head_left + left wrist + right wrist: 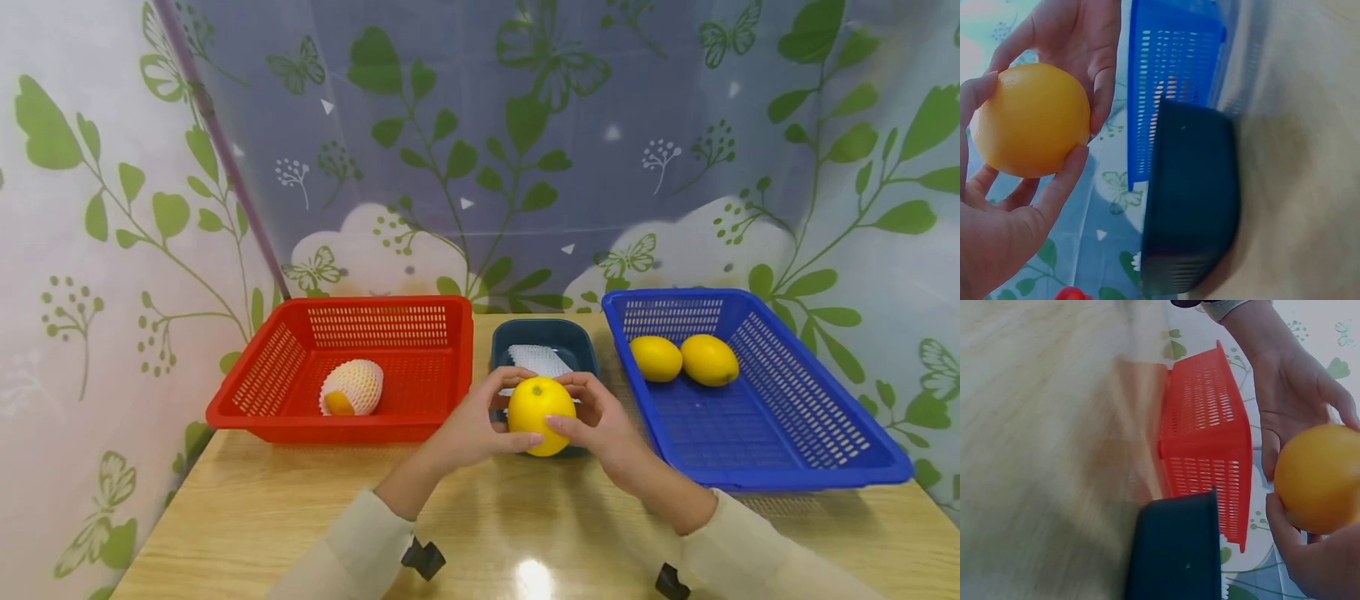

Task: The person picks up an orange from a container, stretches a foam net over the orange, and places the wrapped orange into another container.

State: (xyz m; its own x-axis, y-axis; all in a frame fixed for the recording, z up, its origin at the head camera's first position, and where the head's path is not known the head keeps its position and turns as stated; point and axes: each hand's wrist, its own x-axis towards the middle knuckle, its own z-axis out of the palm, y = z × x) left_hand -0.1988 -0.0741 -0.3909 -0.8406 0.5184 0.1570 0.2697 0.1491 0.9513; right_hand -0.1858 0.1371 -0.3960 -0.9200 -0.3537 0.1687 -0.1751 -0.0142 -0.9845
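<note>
Both hands hold one round yellow orange (540,408) between them, raised over the front of a dark teal tub (546,327). My left hand (472,425) grips its left side with thumb in front and fingers curved behind. From the other side my right hand (617,433) grips it the same way, thumb across the front. The orange's stem end faces up, and no net covers its skin. In the left wrist view the orange (1032,122) sits higher than the tub's rim. White foam netting (538,360) lies inside the tub, partly hidden by the hands.
To the left stands a red basket (330,432) with a fruit in a pale foam net (362,385), some orange skin showing. On the right, a blue basket (720,442) holds two bare yellow fruits (708,360). All stand on a wooden table (315,492) before a patterned curtain.
</note>
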